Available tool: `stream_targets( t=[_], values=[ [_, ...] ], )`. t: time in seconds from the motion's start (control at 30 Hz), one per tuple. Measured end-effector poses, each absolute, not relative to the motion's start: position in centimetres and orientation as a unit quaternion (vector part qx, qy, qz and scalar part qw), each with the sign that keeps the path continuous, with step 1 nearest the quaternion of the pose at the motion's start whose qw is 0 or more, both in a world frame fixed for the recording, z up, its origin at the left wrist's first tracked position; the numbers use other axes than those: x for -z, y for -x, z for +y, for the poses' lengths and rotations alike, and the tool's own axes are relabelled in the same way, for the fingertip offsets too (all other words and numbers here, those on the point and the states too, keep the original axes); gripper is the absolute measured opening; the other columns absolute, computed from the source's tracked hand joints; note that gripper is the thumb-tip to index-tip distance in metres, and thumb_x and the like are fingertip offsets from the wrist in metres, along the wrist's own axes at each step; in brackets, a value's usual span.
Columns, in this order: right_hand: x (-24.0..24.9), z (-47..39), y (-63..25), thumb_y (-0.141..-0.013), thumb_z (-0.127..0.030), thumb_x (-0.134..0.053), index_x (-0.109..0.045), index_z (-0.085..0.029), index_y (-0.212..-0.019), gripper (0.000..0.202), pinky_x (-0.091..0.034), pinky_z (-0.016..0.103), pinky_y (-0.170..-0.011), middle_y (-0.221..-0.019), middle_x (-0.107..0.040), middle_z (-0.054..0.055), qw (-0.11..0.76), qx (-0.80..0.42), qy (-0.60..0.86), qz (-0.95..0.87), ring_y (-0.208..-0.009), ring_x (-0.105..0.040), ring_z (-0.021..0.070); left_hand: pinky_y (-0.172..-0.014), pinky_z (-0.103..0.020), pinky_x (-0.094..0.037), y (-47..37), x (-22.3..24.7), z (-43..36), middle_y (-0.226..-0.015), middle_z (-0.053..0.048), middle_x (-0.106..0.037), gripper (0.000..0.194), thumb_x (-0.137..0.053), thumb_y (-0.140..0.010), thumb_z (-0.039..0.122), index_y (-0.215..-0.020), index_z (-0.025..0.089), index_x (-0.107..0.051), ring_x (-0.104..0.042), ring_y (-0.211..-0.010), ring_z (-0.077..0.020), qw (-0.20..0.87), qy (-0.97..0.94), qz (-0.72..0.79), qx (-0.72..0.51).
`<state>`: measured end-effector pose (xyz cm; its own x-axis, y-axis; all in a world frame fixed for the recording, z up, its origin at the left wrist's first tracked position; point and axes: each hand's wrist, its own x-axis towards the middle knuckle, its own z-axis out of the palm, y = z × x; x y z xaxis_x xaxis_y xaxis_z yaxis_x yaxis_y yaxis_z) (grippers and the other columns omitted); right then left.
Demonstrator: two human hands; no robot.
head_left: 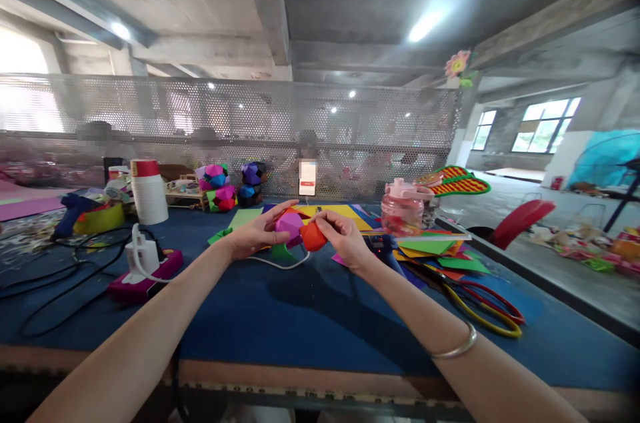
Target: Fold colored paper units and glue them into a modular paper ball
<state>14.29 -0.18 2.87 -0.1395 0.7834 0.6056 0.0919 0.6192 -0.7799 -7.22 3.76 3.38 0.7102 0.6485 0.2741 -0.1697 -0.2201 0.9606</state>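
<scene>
Above the middle of the blue table, my left hand (257,234) is wrapped round a purple and orange folded-paper piece (290,226). My right hand (344,236) pinches an orange-red paper piece (313,236), which touches the right side of the purple one. A bracelet is on my right wrist. Green paper lies just below and behind the held pieces, and yellow sheets (345,215) lie beyond them. A lit phone (307,177) stands upright behind my hands.
Scissors (480,306) and coloured sheets (435,246) lie right, near a pink jar (401,208). Left are a purple power strip (145,276) with cables, stacked cups (149,193) and a glue gun (77,209). Finished paper balls (217,188) stand by the mesh screen (240,116).
</scene>
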Motion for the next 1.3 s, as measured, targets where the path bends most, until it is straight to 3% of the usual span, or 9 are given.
stream_targets(
  t=[0.1,0.23,0.47,0.83,1.3],
  values=[
    [-2.8,-0.3,-14.2,-0.079,-0.042,-0.059,-0.06,-0.02,-0.081,0.022,-0.042,0.029,-0.067,-0.077,-0.059,0.001,0.587,-0.297,0.317,-0.683,-0.07,-0.052,0.0147,-0.101,-0.032,-0.042,6.8,-3.2,3.7,-0.138,-0.007,-0.055,0.075,-0.069,-0.082,0.034,-0.148,0.03,-0.032,-0.054,-0.123,-0.0226,0.608,-0.698,0.162,-0.342],
    [-2.4,-0.6,-13.8,-0.083,-0.042,-0.055,-0.053,-0.021,-0.086,0.021,-0.042,0.027,-0.064,-0.078,-0.054,0.0,0.614,-0.282,0.334,-0.658,-0.07,-0.051,0.0146,-0.1,-0.033,-0.041,6.2,-3.1,3.3,-0.135,-0.007,-0.056,0.063,-0.067,-0.084,0.034,-0.142,0.028,-0.042,-0.055,-0.119,-0.0227,0.604,-0.692,0.158,-0.363],
    [-1.1,-0.9,-13.2,-0.093,-0.036,-0.041,-0.047,-0.023,-0.084,0.017,-0.039,0.03,-0.072,-0.08,-0.05,-0.001,0.654,-0.164,0.428,-0.602,-0.074,-0.048,0.0156,-0.105,-0.037,-0.037,4.8,-2.6,1.9,-0.138,-0.007,-0.05,0.055,-0.063,-0.087,0.04,-0.138,0.029,-0.046,-0.051,-0.119,-0.0234,0.539,-0.741,0.16,-0.366],
    [-0.7,0.2,-13.6,-0.087,-0.032,-0.043,-0.04,-0.022,-0.101,0.018,-0.042,0.033,-0.079,-0.096,-0.049,0.005,0.669,-0.16,0.434,-0.582,-0.087,-0.052,0.0175,-0.11,-0.038,-0.031,3.9,-2.4,1.1,-0.143,-0.007,-0.046,0.052,-0.062,-0.086,0.044,-0.134,0.028,-0.049,-0.042,-0.131,-0.0268,0.439,-0.785,0.178,-0.399],
    [-0.8,-0.8,-13.4,-0.092,-0.024,-0.037,-0.039,-0.02,-0.109,0.018,-0.044,0.039,-0.082,-0.101,-0.049,0.01,0.631,-0.058,0.426,-0.646,-0.094,-0.053,0.0216,-0.107,-0.039,-0.035,3.5,-1.8,0.9,-0.14,-0.008,-0.049,0.053,-0.06,-0.087,0.046,-0.135,0.027,-0.046,-0.047,-0.125,-0.0262,0.453,-0.782,0.197,-0.38]
  ],
)
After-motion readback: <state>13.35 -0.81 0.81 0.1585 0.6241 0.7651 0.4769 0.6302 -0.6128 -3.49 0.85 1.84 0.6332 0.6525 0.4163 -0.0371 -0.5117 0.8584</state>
